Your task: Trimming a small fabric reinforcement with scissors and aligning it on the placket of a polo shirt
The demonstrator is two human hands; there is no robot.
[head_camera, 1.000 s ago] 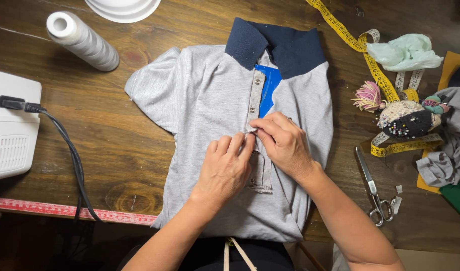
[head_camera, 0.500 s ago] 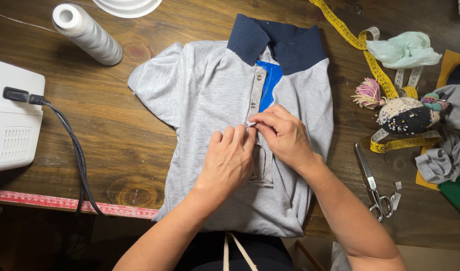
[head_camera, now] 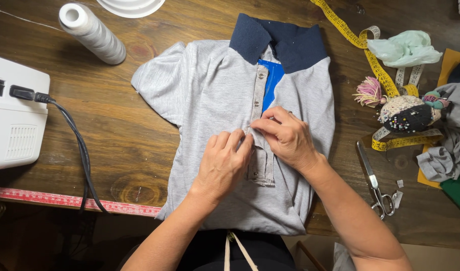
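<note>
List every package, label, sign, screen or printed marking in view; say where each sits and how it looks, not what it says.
No packages, signs or screens; only printed measuring strips.
Yellow flexible tape measure: upper right of the wooden table, looping around a speckled pincushion, dark markings.
Red flat ruler strip: along the table's near left edge, pale markings.

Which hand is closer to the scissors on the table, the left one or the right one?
Right. The right hand rests on the shirt placket, on the side toward the scissors. The left hand lies farther away, on the placket's other side.
</note>
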